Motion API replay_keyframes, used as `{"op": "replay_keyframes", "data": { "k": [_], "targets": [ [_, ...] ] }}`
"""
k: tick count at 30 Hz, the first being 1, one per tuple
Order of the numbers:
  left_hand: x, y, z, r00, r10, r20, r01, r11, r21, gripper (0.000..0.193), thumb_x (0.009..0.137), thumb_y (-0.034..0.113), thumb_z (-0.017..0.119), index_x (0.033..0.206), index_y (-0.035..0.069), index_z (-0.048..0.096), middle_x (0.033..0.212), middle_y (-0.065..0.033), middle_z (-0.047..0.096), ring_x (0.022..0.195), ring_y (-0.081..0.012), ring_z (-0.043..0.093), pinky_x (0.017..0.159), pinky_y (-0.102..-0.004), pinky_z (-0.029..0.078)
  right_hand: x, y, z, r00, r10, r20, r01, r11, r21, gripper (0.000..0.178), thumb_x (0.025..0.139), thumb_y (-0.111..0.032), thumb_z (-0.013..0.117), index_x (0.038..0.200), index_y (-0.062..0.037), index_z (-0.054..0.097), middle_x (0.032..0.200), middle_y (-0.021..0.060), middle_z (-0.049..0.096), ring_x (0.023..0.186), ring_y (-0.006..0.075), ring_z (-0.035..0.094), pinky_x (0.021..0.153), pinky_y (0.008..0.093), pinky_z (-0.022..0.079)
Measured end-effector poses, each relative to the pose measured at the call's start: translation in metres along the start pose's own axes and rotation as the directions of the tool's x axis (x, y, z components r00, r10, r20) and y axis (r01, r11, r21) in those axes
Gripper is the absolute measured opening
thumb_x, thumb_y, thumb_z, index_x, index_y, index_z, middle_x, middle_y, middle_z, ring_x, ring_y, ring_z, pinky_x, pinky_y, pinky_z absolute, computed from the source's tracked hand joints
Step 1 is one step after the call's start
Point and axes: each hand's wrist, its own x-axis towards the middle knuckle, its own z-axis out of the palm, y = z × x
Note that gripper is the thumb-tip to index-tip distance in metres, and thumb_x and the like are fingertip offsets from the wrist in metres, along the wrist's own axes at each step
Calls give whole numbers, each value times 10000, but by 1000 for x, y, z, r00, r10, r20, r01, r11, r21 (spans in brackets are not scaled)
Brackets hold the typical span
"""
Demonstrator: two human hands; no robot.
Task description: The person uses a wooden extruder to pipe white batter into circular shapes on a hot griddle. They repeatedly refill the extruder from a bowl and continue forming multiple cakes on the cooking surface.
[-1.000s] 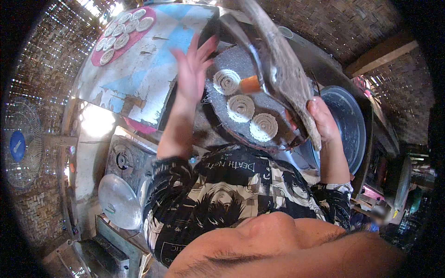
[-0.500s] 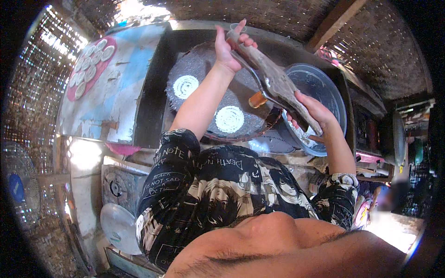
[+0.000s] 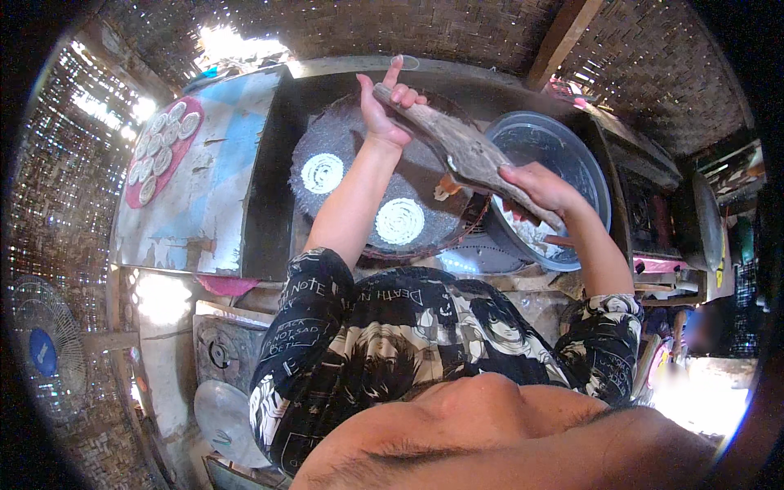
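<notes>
Both my hands hold a long, weathered grey wooden press [image 3: 465, 145], slanting above a round dark tray [image 3: 359, 206]. My left hand [image 3: 385, 114] has its lower fingers curled around the far end, with thumb and forefinger stretched out. Around the near end, my right hand [image 3: 543, 189] is closed, beside a deep grey basin. A small orange-brown cylinder [image 3: 447, 183] shows partly beneath the press; the wood hides the rest. Two white noodle-like coils lie on the tray: one coil [image 3: 322, 173] at left, another coil [image 3: 400, 221] nearer me.
White crumbly dough [image 3: 535, 237] sits in the grey basin [image 3: 603, 167] at right. On the left, several pale round coils rest on a pink mat [image 3: 186, 143] atop a worn blue-and-white board [image 3: 224, 175]. A stove [image 3: 220, 351] and a fan [image 3: 45, 359] stand at lower left.
The press has turned, so the cylinder's side, plain before, is now mostly hidden. My left hand sits slightly farther left. Both hands keep their hold.
</notes>
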Motion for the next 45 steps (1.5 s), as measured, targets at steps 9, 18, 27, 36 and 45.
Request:
{"op": "replay_keyframes", "data": {
  "k": [9, 18, 27, 36, 45],
  "targets": [
    [-13, 14, 31, 994, 41, 103, -34, 997, -64, 754, 835, 718, 254, 1140, 105, 572, 484, 73, 311, 469, -81, 331, 608, -274, 368, -14, -11, -2, 989, -142, -41, 136, 983, -119, 555, 859, -526, 506, 742, 3, 624, 596, 69, 591, 472, 142, 559, 447, 270, 454],
    [-22, 17, 47, 983, -10, 183, 33, 992, -118, 774, 803, 762, 227, 1050, 126, 594, 456, 53, 307, 460, -113, 353, 619, -316, 379, -38, -19, -3, 986, -152, -70, 142, 981, -132, 573, 820, -552, 553, 704, 5, 628, 608, 67, 591, 496, 137, 559, 457, 273, 447],
    [-20, 44, 58, 973, 53, 224, -40, 997, -62, 810, 820, 745, 194, 1033, 78, 603, 461, 79, 294, 446, -81, 325, 580, -276, 367, -33, -36, 9, 971, -224, -82, 210, 965, -155, 543, 814, -521, 573, 675, 2, 613, 573, 50, 569, 490, 117, 545, 444, 257, 424],
    [-26, 5, 64, 981, 15, 192, 12, 991, -136, 774, 823, 737, 233, 1005, 85, 609, 437, 72, 281, 429, -82, 312, 550, -261, 354, -58, -20, -4, 973, -186, -135, 165, 974, -152, 510, 813, -496, 589, 709, 2, 633, 583, 43, 563, 489, 119, 537, 442, 267, 429],
    [0, 27, 53, 977, 13, 211, 10, 994, -106, 773, 813, 749, 228, 950, 90, 608, 428, 71, 267, 412, -83, 302, 522, -263, 341, -31, -28, 5, 953, -223, -205, 183, 964, -193, 527, 795, -509, 599, 740, 13, 641, 600, 58, 565, 510, 131, 550, 461, 271, 438]
  ]
}}
